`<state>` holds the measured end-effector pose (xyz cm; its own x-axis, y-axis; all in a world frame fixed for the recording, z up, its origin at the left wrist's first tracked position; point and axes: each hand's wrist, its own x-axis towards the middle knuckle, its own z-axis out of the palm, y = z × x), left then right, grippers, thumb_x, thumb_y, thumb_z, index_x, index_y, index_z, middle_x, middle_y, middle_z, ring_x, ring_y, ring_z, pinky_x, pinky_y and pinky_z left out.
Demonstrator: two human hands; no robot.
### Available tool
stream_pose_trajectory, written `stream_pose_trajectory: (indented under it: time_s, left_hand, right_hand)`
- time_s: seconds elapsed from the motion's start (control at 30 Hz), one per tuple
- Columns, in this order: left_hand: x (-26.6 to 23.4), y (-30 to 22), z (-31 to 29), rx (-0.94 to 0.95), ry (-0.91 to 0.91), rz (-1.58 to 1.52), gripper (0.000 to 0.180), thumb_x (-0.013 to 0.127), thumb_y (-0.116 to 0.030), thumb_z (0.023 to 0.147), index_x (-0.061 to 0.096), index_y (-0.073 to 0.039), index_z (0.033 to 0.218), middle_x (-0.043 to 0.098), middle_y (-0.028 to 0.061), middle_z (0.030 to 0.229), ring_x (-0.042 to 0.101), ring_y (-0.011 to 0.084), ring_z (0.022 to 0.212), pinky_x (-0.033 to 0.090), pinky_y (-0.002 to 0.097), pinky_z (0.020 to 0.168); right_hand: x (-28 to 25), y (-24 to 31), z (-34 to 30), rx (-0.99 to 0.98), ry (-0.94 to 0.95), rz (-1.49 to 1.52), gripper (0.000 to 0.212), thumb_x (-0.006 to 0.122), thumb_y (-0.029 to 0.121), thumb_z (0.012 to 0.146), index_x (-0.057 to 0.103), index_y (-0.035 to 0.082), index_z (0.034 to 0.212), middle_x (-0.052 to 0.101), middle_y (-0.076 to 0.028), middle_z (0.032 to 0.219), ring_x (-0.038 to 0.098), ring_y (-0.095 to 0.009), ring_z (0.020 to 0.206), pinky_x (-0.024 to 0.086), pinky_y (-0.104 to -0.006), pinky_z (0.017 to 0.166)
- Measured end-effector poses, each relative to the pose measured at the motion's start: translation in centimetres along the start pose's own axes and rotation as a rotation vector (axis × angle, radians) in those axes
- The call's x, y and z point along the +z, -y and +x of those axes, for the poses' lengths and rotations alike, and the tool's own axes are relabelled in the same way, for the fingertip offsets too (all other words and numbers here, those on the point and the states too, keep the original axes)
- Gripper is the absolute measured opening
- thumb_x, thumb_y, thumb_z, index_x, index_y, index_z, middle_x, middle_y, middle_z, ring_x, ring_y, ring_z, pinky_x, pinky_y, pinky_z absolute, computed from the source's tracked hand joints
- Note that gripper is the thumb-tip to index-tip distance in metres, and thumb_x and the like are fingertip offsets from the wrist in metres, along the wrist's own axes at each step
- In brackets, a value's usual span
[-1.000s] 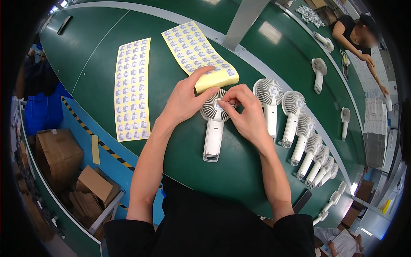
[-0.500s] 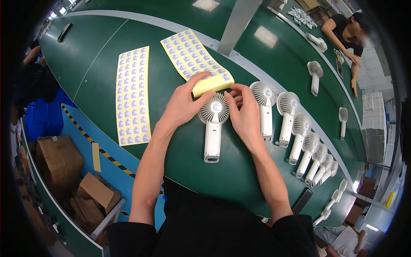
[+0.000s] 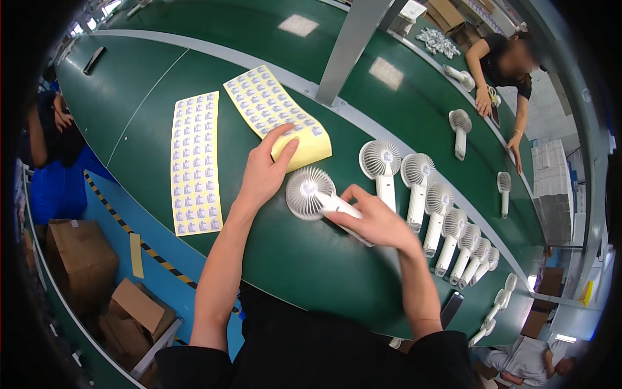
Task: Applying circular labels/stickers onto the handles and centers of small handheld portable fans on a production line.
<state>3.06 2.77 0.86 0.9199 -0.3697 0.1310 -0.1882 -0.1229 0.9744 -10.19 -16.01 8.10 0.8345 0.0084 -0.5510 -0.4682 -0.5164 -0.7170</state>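
In my right hand point(image 3: 370, 217) is a white handheld fan point(image 3: 311, 193), gripped by its handle and tilted, its round grille toward the left. A small label shows at the middle of the grille. My left hand point(image 3: 267, 172) pinches the near end of a yellow-backed sticker sheet point(image 3: 265, 100), which curls over and shows its plain yellow back. A second sticker sheet point(image 3: 195, 162) lies flat to the left of that hand. Just right of my right hand begins a row of white handheld fans point(image 3: 382, 170), standing side by side with labels on the nearer grilles.
A metal post point(image 3: 353, 55) rises from the grey rail behind the sheets. Beyond the rail, more fans point(image 3: 460, 129) lie on a green belt, where a co-worker point(image 3: 508, 65) reaches in. A dark bar-shaped object point(image 3: 452, 308) lies near the front edge. Cardboard boxes point(image 3: 81, 259) stand at lower left.
My right hand has closed on the fan's handle and tilted the fan, which lay upright between my hands. My left hand still holds the sheet. The whole view has shifted a little.
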Motion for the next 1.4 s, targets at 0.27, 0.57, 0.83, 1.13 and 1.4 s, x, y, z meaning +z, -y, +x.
stream_pose_trajectory:
  time_s: [0.27, 0.57, 0.83, 1.13, 1.4]
  left_hand:
    - [-0.1, -0.1, 0.0, -0.019, -0.048, 0.067, 0.037, 0.06, -0.027, 0.095, 0.06, -0.004, 0.125, 0.066, 0.0197, 0.118, 0.064, 0.0326, 0.11, 0.046, 0.0341, 0.094]
    - [-0.2, -0.1, -0.3, -0.02, -0.046, 0.098, 0.035, 0.06, -0.024, 0.095, 0.06, -0.005, 0.124, 0.067, 0.021, 0.113, 0.065, 0.0335, 0.107, 0.047, 0.0345, 0.092]
    - [0.8, -0.7, -0.6, 0.006, 0.061, 0.211, 0.033, 0.057, -0.022, 0.097, 0.058, -0.004, 0.125, 0.067, 0.0223, 0.111, 0.065, 0.0307, 0.105, 0.046, 0.0333, 0.091]
    - [2.0, -2.0, -1.0, -0.035, 0.099, 0.247, 0.035, 0.052, -0.021, 0.1, 0.056, -0.004, 0.131, 0.064, 0.0172, 0.122, 0.06, 0.0245, 0.109, 0.044, 0.0328, 0.095]
    - [2.2, -1.1, -1.0, -0.076, 0.13, 0.179, 0.037, 0.051, -0.022, 0.102, 0.054, -0.001, 0.132, 0.06, 0.015, 0.127, 0.056, 0.0213, 0.111, 0.043, 0.0317, 0.098]
  right_hand:
    - [-11.8, 0.4, 3.7, -0.039, -0.312, 0.342, 0.032, 0.058, 0.024, 0.096, 0.056, -0.001, 0.116, 0.065, -0.007, 0.081, 0.06, -0.01, 0.063, 0.047, -0.0244, 0.053]
    - [-10.1, -2.4, 4.3, -0.23, -0.499, 0.555, 0.039, 0.058, 0.023, 0.098, 0.053, -0.005, 0.125, 0.065, -0.016, 0.11, 0.066, -0.019, 0.087, 0.051, -0.0298, 0.082]
    - [-9.2, -9.2, -7.1, -0.06, -0.731, 0.335, 0.025, 0.058, 0.017, 0.097, 0.061, -0.004, 0.11, 0.067, -0.007, 0.091, 0.058, -0.011, 0.078, 0.048, -0.0251, 0.075]
    - [-13.5, -26.1, -22.3, 0.577, -1.674, -0.215, 0.033, 0.062, 0.031, 0.092, 0.068, -0.001, 0.098, 0.069, -0.014, 0.078, 0.068, -0.028, 0.074, 0.052, -0.0385, 0.069]
    - [-10.7, -35.9, -25.9, 0.869, -1.418, 0.201, 0.062, 0.073, 0.056, 0.075, 0.072, -0.005, 0.085, 0.071, -0.019, 0.082, 0.07, -0.026, 0.08, 0.053, -0.0381, 0.075]
